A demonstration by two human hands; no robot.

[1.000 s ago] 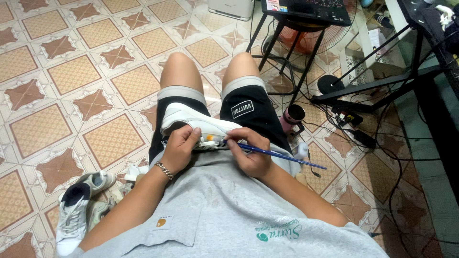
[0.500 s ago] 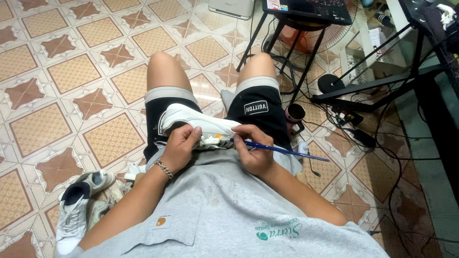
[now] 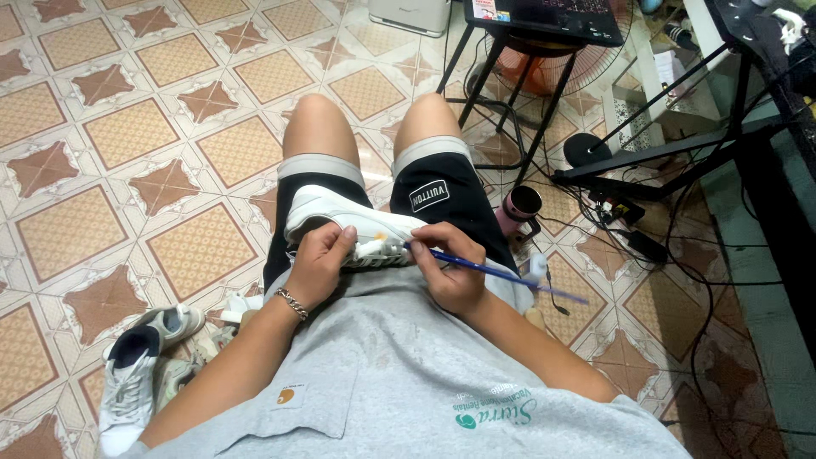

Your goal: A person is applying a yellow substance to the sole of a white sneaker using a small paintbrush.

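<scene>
Both knees have drawn closer together since earlier, the white shoe (image 3: 353, 223) lies across the lap, left hand (image 3: 319, 268) gripping it, while the right hand (image 3: 450, 268) pinches a blue paintbrush (image 3: 501, 274), apparently touching it.

Patterned tile floor beneath me

I see the tiled floor (image 3: 127, 153) in tan and brown, with grey-and-white sneakers (image 3: 136, 374) lying at lower left, a pink cup (image 3: 518, 208) by my right leg, and black cables (image 3: 680, 263) and a black stand base (image 3: 586, 149) to the right.
</scene>
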